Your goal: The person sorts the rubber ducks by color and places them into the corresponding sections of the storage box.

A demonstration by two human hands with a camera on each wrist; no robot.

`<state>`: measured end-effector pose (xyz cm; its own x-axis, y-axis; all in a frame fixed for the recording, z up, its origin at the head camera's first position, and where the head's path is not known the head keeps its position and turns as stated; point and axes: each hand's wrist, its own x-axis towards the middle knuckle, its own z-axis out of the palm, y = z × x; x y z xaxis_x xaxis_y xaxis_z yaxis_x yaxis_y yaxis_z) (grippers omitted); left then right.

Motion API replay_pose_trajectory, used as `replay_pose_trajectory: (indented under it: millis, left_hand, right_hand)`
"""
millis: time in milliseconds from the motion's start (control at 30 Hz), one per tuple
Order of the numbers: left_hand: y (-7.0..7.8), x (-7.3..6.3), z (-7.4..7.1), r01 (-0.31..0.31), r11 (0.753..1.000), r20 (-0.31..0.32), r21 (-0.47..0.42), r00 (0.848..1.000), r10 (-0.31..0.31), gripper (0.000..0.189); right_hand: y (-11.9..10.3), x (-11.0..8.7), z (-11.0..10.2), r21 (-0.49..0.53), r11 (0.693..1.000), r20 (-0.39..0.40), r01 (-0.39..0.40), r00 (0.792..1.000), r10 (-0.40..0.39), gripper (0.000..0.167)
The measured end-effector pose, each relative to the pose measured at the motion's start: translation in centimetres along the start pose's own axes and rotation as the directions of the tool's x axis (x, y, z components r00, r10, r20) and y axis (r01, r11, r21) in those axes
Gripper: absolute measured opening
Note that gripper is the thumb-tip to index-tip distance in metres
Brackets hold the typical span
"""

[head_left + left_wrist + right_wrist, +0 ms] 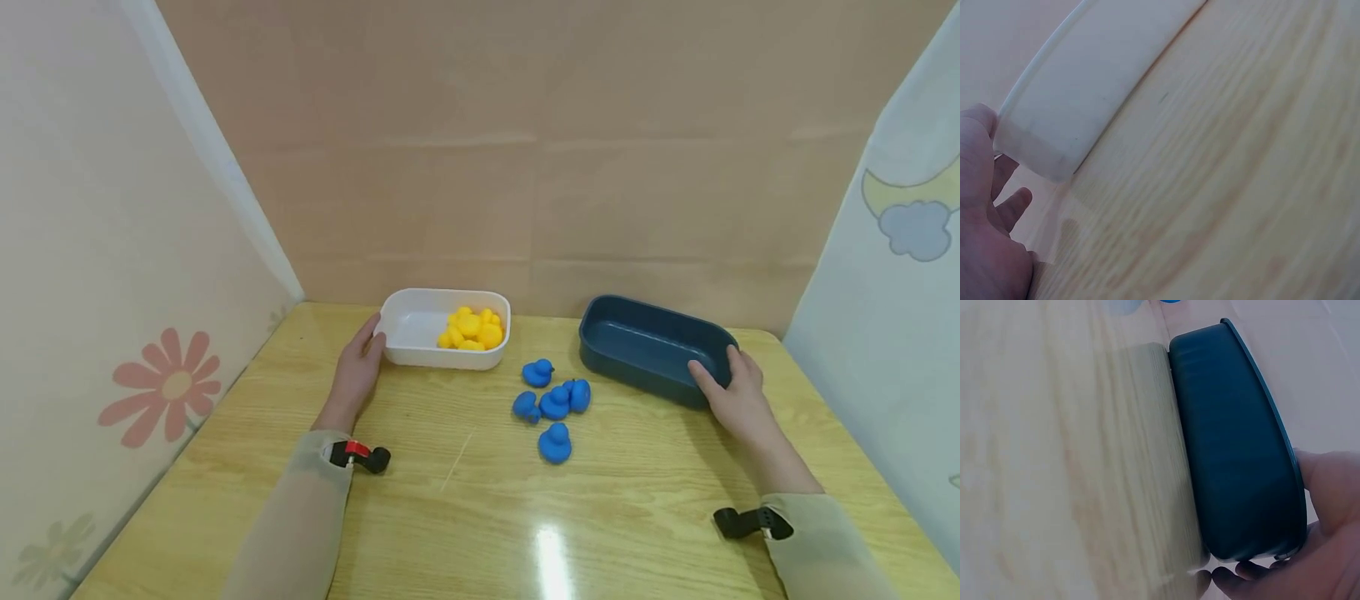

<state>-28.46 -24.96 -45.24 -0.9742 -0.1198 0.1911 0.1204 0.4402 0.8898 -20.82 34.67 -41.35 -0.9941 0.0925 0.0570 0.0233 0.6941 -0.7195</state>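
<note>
In the head view, a white rectangular tub stands at the back left of the table, with several yellow toy ducks heaped in its right half. My left hand holds its left end, thumb at the near corner and fingers along the side. At the back right, a dark blue tub stands at a slant with nothing in it. Its right end is gripped by my right hand, thumb over the near rim and fingers round the end. Several blue toy ducks lie on the table between the tubs.
The wooden table meets a brown paper-like backdrop behind both tubs. Patterned cloth walls rise on the left and right. Each wrist bears a black strapped device, one of them the left wrist camera.
</note>
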Motion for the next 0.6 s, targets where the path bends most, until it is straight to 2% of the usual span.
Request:
replay_pose_trajectory:
  millis: [233, 600]
  left_hand:
    - [0.1, 0.0, 0.0, 0.007, 1.000, -0.002, 0.014, 1.000, -0.007, 0.061]
    - [0.3, -0.3, 0.0, 0.011, 1.000, -0.010, 0.009, 1.000, -0.011, 0.061]
  right_hand:
    - [0.3, 0.6, 0.2, 0.033, 0.999, 0.027, 0.024, 0.999, -0.025, 0.100]
    - [-0.1, 1.9, 0.9, 0.070, 0.997, 0.063, 0.018, 0.998, -0.022, 0.105]
